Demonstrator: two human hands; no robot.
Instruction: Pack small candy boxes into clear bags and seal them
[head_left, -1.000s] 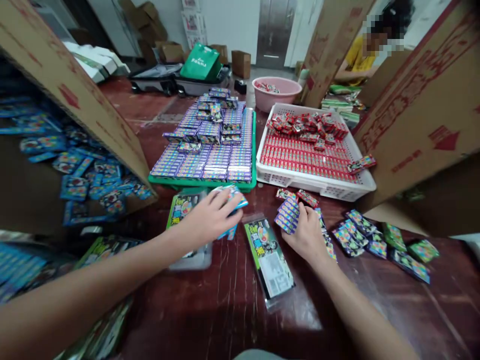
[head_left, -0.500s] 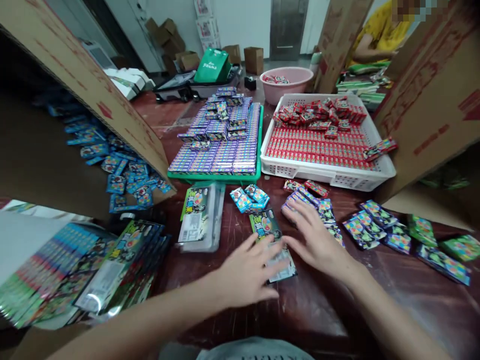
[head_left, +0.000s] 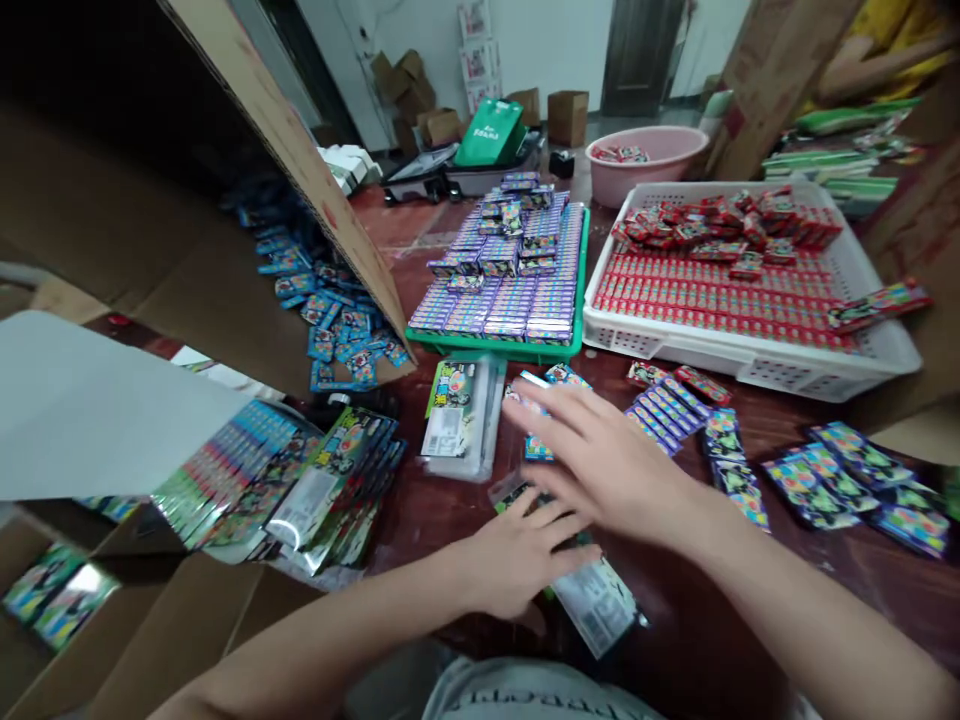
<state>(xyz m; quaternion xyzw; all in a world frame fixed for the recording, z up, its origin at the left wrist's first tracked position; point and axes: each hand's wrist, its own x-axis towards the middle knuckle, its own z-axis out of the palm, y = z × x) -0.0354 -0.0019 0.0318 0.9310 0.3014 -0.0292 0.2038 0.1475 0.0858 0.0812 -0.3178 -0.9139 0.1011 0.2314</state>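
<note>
My left hand (head_left: 525, 555) lies with fingers stretched over a clear bag with a green printed card (head_left: 600, 620) on the dark red table. My right hand (head_left: 600, 460) hovers just above and beyond it, fingers spread and empty, reaching left over small blue packets (head_left: 559, 376). A row of purple packets (head_left: 660, 410) lies just right of that hand. A stack of clear bags with green cards (head_left: 461, 420) sits to the left of the blue packets.
A green tray (head_left: 495, 345) holds purple boxes and a white basket (head_left: 750, 350) holds red ones. Behind are a pink basin (head_left: 645, 165) and an open carton of blue packets (head_left: 337, 320). Filled packs (head_left: 315, 490) are stacked left; loose packets (head_left: 847, 470) lie right. Another person's arm (head_left: 885, 50) shows far right.
The view has swung left and down. My left hand dropped the blue packets and came down onto the clear bag; my right hand left the purple packets and moved left.
</note>
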